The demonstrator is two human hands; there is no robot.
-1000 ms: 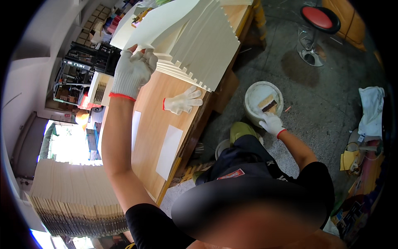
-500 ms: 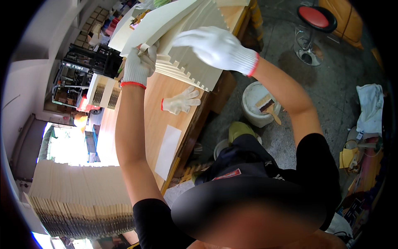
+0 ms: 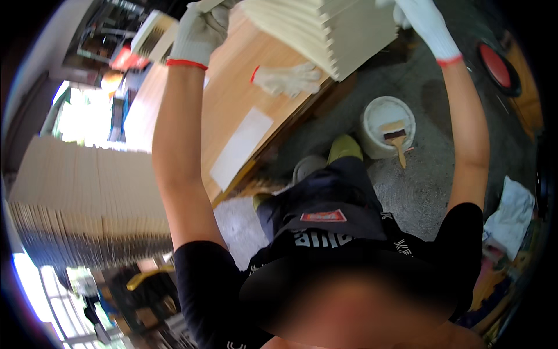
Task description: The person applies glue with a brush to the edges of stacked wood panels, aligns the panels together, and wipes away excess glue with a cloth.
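Note:
At the top edge, both my hands wear white knitted gloves with red cuffs. My left hand is closed, its fingers curled on the edge of a pale board that is mostly cut off by the frame. My right hand reaches to the far side of a stack of pale panels; its fingertips run partly out of view, so its grip is unclear. Notches line the stack's near corner, and layered pale edges face left. A loose white glove lies flat on the wooden table between my arms.
A white sheet lies near the table's edge. On the floor, a white bucket carries a wide brush across its top. A red-seated stool stands right. Many upright boards are packed at left.
My view has shifted, so the table and bucket sit differently in it. My right hand has moved right, from above the stack to its far side. My left hand stays closed at the board's edge.

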